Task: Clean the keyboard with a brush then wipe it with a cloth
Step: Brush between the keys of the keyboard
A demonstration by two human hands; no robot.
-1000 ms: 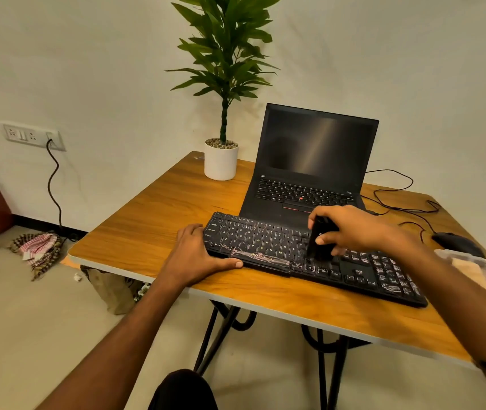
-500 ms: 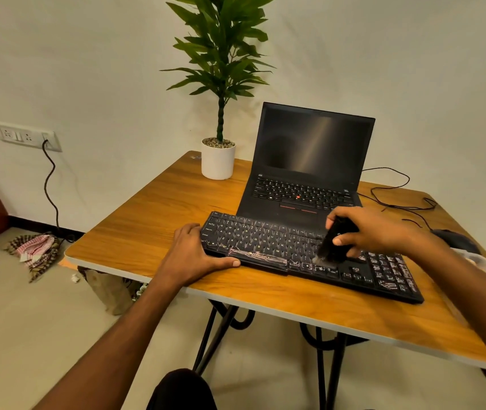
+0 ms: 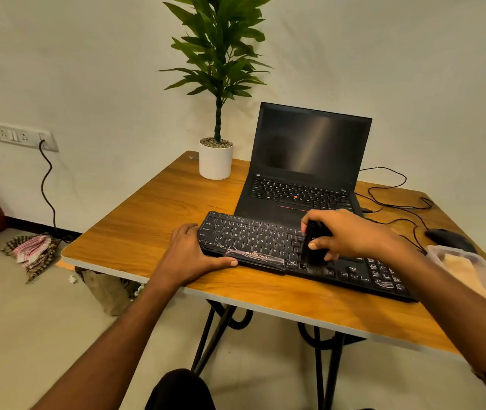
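1. The left hand (image 3: 190,257) stays where it was a second ago, fingers flat on the wooden table (image 3: 135,235), thumb against the front-left edge of the long black external keyboard (image 3: 253,241), bracing it.
2. The right hand (image 3: 351,235), fingers curled round the small black brush (image 3: 312,247), has swept back left from the keyboard's right of centre to its middle, bristles on the bottom row.
3. Brushing is judged unfinished; right of the keyboard, the pale folded cloth (image 3: 460,269) lies untouched in a clear plastic tub (image 3: 437,251).

An open laptop (image 3: 304,173) and potted plant (image 3: 216,113) stand on the wooden table (image 3: 153,220), mouse (image 3: 448,239) alongside.
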